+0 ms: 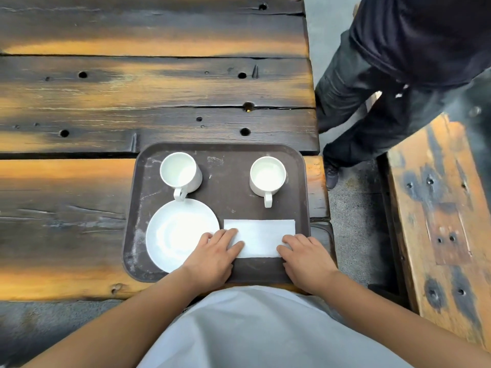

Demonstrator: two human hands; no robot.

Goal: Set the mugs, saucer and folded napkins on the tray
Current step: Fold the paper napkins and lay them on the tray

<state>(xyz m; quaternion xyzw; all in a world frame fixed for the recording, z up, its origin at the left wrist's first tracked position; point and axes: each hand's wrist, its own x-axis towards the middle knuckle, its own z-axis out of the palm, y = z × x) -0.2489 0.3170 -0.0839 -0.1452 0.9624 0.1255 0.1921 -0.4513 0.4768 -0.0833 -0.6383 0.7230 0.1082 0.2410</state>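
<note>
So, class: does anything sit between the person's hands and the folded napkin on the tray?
Nothing visible does. The left hand and right hand already rest flat on the folded napkin, which lies on the tray.

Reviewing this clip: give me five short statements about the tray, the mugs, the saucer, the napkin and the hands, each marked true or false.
1. Both white ceramic mugs, left and right, stand upright on the dark brown plastic tray. True.
2. The round white saucer lies on the wooden plank table, off the tray. False: it lies on the tray's near left part.
3. Both hands, left and right, rest flat on the folded white paper napkin. True.
4. The mug handles point away from the person. False: they point toward the person.
5. A mug sits on the saucer. False: the saucer is empty.
</note>
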